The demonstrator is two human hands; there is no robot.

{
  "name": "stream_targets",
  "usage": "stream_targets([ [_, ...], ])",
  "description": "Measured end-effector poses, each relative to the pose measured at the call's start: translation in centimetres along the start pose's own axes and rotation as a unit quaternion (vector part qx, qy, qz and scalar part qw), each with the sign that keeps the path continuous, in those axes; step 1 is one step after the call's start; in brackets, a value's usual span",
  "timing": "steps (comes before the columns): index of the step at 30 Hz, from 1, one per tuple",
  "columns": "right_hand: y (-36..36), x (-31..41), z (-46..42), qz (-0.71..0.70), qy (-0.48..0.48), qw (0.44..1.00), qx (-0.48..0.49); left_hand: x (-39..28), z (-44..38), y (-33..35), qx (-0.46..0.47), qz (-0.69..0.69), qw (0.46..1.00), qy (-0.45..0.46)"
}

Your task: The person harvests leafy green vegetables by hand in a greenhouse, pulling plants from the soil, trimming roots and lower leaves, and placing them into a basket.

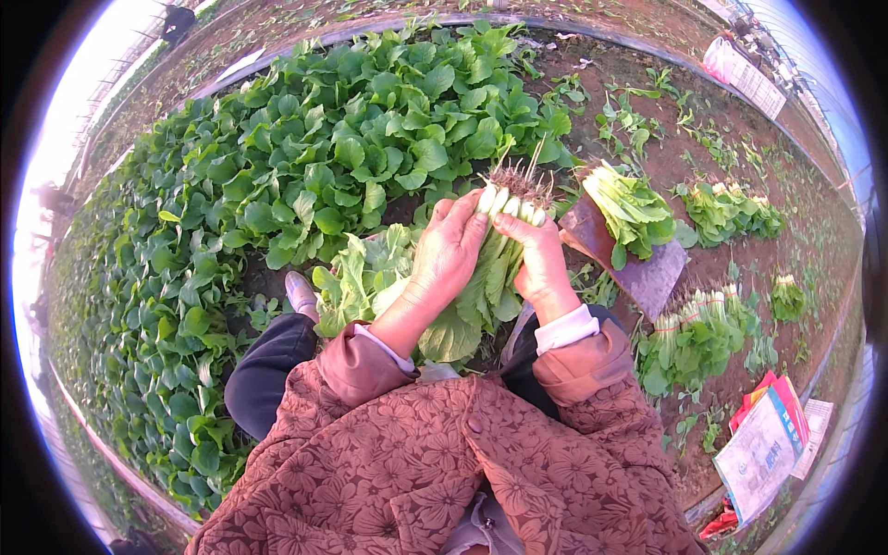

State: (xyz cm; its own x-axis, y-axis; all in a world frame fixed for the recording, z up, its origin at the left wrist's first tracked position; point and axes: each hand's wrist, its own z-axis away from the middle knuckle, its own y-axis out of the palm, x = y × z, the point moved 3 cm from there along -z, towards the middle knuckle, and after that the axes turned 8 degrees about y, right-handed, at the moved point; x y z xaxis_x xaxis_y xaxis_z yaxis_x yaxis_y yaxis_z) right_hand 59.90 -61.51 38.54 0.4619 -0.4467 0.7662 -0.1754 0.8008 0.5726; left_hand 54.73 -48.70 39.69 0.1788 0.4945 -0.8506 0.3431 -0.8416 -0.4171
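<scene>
Both my hands hold one bunch of leafy greens, its soil-covered roots pointing up and away from me and its leaves hanging toward my lap. My left hand grips the left side of the pale stems. From the right, my right hand closes on the same stems, thumb across them. Below and left of the bunch lie more loose greens, partly behind my left forearm. Just right of my right hand, an untied-looking pile of greens rests on a worn board.
Dense growing greens fill the bed ahead and left. Banded bunches stand on the soil at right, with further bunches beyond and a small one beside them. Printed plastic bags lie lower right. A dark figure is far upper left.
</scene>
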Motion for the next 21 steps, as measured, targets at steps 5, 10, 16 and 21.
stream_targets([
  [5,0.1,-0.2,0.6,-0.048,0.035,0.995,0.085,-0.2,1.2,0.2,-0.05,-0.05,0.995,0.073],
  [10,1.8,-0.5,1.4,-0.091,0.086,0.981,0.149,0.2,1.9,-0.8,-0.062,-0.044,0.994,0.077],
  [16,2.8,1.0,2.2,-0.071,0.033,0.987,0.14,-2.0,1.7,-1.5,-0.038,-0.009,0.994,0.097],
  [21,3.5,6.5,4.6,0.028,-0.039,0.99,0.135,-5.8,0.6,-3.2,0.009,-0.056,0.993,0.102],
])
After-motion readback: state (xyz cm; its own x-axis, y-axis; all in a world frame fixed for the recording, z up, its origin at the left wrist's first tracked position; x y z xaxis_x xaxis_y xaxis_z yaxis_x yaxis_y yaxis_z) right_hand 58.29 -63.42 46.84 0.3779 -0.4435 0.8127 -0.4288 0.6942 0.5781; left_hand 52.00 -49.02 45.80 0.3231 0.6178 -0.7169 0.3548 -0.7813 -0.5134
